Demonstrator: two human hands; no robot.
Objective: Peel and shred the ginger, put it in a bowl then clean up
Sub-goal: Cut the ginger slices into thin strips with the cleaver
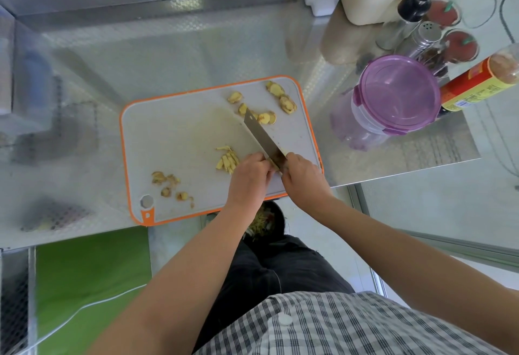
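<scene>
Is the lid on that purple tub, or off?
On: the purple lid sits flat across the top of the tub, covering it.

A: Colours, quick?
B: Got the flat grey plastic cutting board (174,135), orange rim; the thin pale yellow ginger slices (288,103), brownish edges.
A: Others?
B: See the round clear plastic container (398,90), purple lid; the checked fabric shirt (351,326), black-and-white; the flat green panel (92,270).

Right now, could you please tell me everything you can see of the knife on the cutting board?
The knife is a cleaver with a broad, rectangular, steel-looking blade. It slants across the cutting board, squared tip by the ginger slices. The right hand grips its hidden handle; the left hand holds a ginger piece against the blade's heel.
</scene>
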